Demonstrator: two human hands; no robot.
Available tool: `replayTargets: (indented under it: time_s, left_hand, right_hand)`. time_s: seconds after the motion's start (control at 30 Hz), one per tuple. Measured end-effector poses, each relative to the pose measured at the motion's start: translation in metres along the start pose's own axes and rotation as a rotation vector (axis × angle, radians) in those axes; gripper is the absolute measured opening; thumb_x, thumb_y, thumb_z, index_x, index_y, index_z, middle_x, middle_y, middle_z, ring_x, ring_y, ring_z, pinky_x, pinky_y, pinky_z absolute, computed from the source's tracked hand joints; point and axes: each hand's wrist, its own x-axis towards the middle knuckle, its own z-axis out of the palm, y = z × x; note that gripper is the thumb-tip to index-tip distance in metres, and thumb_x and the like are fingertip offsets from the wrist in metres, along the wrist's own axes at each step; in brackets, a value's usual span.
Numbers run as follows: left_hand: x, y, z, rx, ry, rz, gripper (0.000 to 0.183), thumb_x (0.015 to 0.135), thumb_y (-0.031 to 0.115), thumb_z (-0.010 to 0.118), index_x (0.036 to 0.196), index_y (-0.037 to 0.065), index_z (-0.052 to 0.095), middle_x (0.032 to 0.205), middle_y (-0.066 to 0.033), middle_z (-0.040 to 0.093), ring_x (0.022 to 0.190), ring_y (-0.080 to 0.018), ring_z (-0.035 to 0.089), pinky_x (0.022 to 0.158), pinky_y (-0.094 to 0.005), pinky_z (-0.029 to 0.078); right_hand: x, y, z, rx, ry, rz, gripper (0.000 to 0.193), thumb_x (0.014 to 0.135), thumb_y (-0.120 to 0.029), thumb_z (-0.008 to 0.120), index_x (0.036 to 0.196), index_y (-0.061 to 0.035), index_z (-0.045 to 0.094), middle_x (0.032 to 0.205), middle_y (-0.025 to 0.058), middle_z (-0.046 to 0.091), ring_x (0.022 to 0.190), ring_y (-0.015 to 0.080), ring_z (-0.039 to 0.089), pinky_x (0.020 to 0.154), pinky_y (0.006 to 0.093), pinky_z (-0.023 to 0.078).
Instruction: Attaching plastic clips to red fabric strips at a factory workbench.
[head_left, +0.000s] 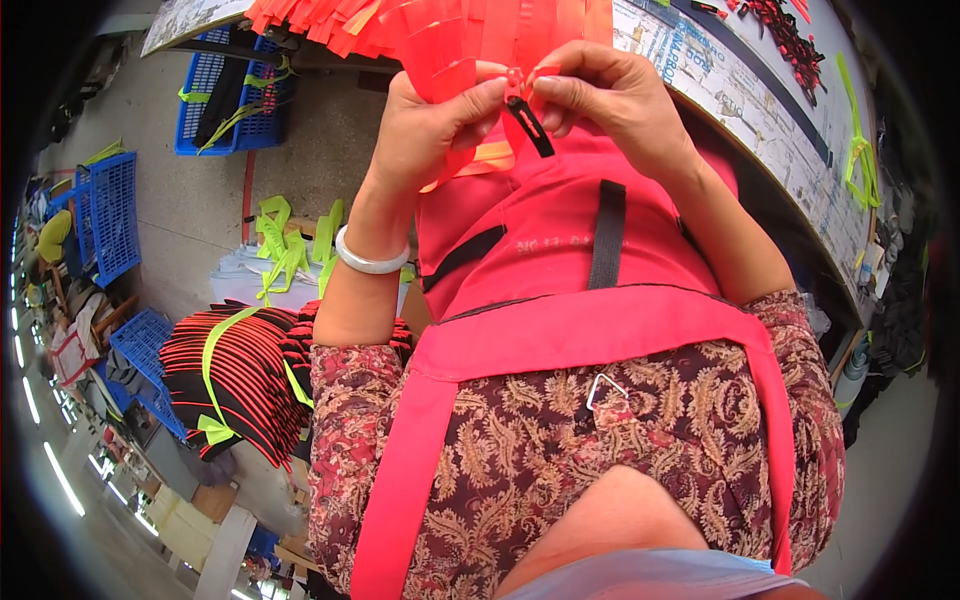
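My left hand [440,120] and my right hand [610,100] are raised close together over my lap, fingers pinched. Between their fingertips is a small red zipper slider [514,85], from which a black pull tab [530,127] hangs down at a slant. The left thumb and forefinger close on orange-red zipper tape [430,45] at the slider's left side. From the right, my other thumb and forefinger pinch a bit of the same tape beside the slider. Fingertips partly hide how the tape sits in the slider. More orange-red strips drape beyond my hands.
A worktable [740,95] at the far right bears a heap of red-and-black sliders [785,45] and a yellow-green strip [855,150]. To the left are a blue crate [230,100], yellow-green ties [285,250] and a bundle of black-and-red strips [235,375]. A pink apron [560,230] covers my lap.
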Motion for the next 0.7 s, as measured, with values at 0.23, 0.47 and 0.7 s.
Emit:
replayTargets:
  time_s: [0.23, 0.47, 0.7]
  left_hand:
    - [0.001, -0.004, -0.007, -0.034, -0.096, -0.083, 0.019, 0.089, 0.011, 0.061, 0.103, -0.001, 0.065, 0.067, -0.0032, 0.059, 0.053, -0.0060, 0.051, 0.039, -0.0172, 0.028]
    - [0.002, -0.001, -0.005, 0.017, -0.095, -0.069, 0.018, 0.088, 0.010, 0.062, 0.102, -0.001, 0.066, 0.069, -0.0037, 0.060, 0.053, -0.0069, 0.052, 0.040, -0.0174, 0.029]
    - [0.002, 0.006, -0.005, 0.016, -0.134, -0.093, 0.015, 0.085, 0.011, 0.066, 0.093, -0.002, 0.068, 0.064, -0.0026, 0.060, 0.047, -0.0051, 0.047, 0.040, -0.0188, 0.029]
  right_hand:
    - [-0.004, -0.011, 0.008, -0.122, 0.009, 0.069, 0.021, 0.089, -0.018, 0.063, 0.096, 0.0012, 0.065, 0.076, 0.0031, 0.064, 0.066, 0.0082, 0.061, 0.063, 0.0218, 0.051]
    - [-0.004, -0.009, 0.007, -0.153, 0.044, 0.091, 0.020, 0.086, -0.020, 0.067, 0.092, -0.0006, 0.066, 0.072, 0.0024, 0.063, 0.063, 0.0079, 0.060, 0.059, 0.0207, 0.049]
    - [-0.004, -0.009, 0.007, 0.025, -0.014, 0.210, 0.020, 0.083, -0.021, 0.070, 0.088, -0.0016, 0.064, 0.070, 0.0023, 0.062, 0.060, 0.0081, 0.059, 0.058, 0.0200, 0.049]
